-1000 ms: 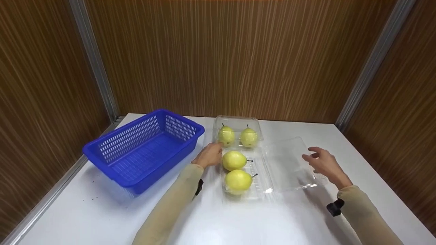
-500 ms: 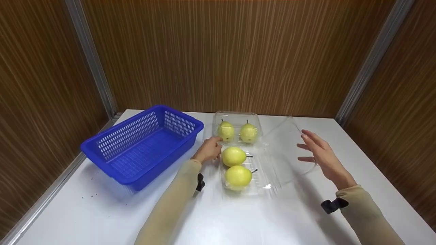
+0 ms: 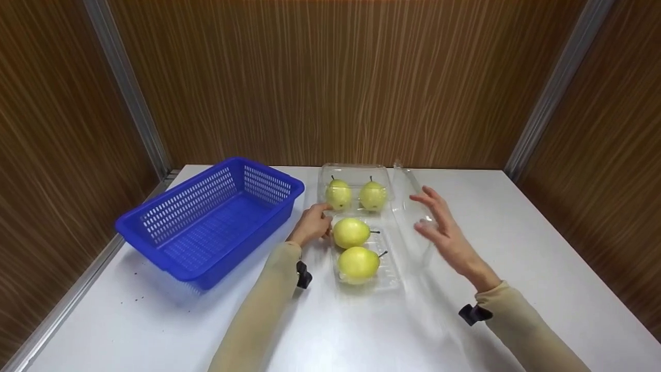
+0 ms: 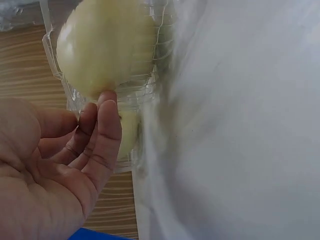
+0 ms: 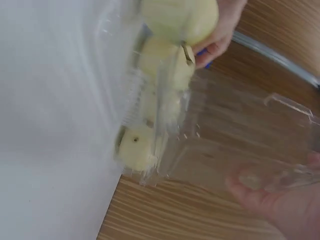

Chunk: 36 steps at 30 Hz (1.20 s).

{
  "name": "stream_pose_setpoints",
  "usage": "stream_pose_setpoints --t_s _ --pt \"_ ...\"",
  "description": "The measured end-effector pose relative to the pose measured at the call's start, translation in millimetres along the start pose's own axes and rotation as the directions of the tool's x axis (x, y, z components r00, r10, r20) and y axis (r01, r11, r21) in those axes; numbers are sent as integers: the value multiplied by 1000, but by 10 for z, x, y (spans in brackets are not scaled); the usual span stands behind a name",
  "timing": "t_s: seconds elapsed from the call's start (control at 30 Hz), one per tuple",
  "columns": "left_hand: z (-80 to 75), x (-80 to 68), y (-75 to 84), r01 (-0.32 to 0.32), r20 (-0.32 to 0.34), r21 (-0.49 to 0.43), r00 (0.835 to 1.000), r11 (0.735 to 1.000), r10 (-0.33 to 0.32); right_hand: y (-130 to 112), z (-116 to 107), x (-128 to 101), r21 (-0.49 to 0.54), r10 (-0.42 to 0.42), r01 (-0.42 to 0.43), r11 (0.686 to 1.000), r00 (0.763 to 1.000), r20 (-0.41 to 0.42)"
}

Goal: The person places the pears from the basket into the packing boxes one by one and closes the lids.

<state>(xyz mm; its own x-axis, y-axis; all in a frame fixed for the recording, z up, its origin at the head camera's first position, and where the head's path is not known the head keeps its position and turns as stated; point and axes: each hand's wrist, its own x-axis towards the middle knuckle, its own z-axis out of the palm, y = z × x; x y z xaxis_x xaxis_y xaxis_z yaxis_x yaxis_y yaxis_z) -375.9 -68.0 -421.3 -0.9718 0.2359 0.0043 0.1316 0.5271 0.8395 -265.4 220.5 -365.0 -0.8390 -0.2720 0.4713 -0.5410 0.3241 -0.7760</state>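
A clear plastic clamshell tray [image 3: 393, 279] lies on the white table with two yellow pears [image 3: 351, 232] [image 3: 358, 263] in it. Its hinged clear lid [image 3: 409, 204] stands almost upright at the tray's right side. My right hand [image 3: 440, 227] has straight, spread fingers against the lid's outer face; in the right wrist view the fingertips [image 5: 250, 182] show through the lid [image 5: 240, 135]. My left hand [image 3: 314, 223] rests at the tray's left edge, fingers loosely bent, with fingertips [image 4: 107, 107] touching the rim beside a pear [image 4: 105, 45].
A second clear clamshell [image 3: 356, 173], closed, holds two more pears [image 3: 338, 195] just behind the tray. A blue slotted basket [image 3: 155, 227] sits at the left. Wood-panel walls surround the table [image 3: 516, 232].
The right hand has swung the clear lid up from lying flat on the table at the right to nearly upright, moving leftward. The left hand has stayed at the tray's left edge.
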Motion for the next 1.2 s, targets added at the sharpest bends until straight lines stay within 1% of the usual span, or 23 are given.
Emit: stream_pose_setpoints --t_s 0.1,0.17,0.23,0.3,0.37,0.47,0.53,0.63,0.77,0.87,1.03,1.1,1.2 --pt "-10 -13 3 5 2 -9 1000 1000 -5 9 152 -8 -137 -96 97 986 995 16" --pt "-14 -19 3 13 9 -27 1000 1000 -12 6 240 -17 -199 -140 146 969 989 42" --pt "-19 -22 -2 25 19 -52 1000 998 -24 2 316 -20 -230 -170 184 956 982 78" --pt "-24 -22 -4 39 30 -80 999 996 -36 2 379 -19 -253 -180 202 946 978 108" --pt "-27 -23 -9 53 41 -105 998 993 -49 -6 432 -23 -278 -172 206 938 975 142" --pt "-31 -29 -20 55 49 -136 998 989 -49 -14 500 -35 -322 -151 209 923 969 196" --pt "-33 -34 -30 50 52 -154 998 987 -42 -11 545 -48 -354 -153 228 907 962 228" --pt "-39 -38 -53 44 51 -180 998 983 -35 10 611 -68 -402 -186 282 871 947 262" --pt "-62 -36 -85 52 50 -230 998 972 -42 41 690 -94 -467 -241 363 807 923 300" --pt "-87 -44 -81 81 57 -274 996 958 -68 56 736 -107 -497 -263 402 769 907 327" --pt "-100 -42 -49 141 62 -327 990 935 -128 74 801 -116 -524 -282 450 723 885 370" --pt "-89 -33 -36 144 57 -325 989 934 -133 90 826 -123 -534 -294 470 703 875 384" --pt "-59 -16 -15 121 45 -292 993 949 -113 111 862 -139 -552 -302 493 673 864 403"
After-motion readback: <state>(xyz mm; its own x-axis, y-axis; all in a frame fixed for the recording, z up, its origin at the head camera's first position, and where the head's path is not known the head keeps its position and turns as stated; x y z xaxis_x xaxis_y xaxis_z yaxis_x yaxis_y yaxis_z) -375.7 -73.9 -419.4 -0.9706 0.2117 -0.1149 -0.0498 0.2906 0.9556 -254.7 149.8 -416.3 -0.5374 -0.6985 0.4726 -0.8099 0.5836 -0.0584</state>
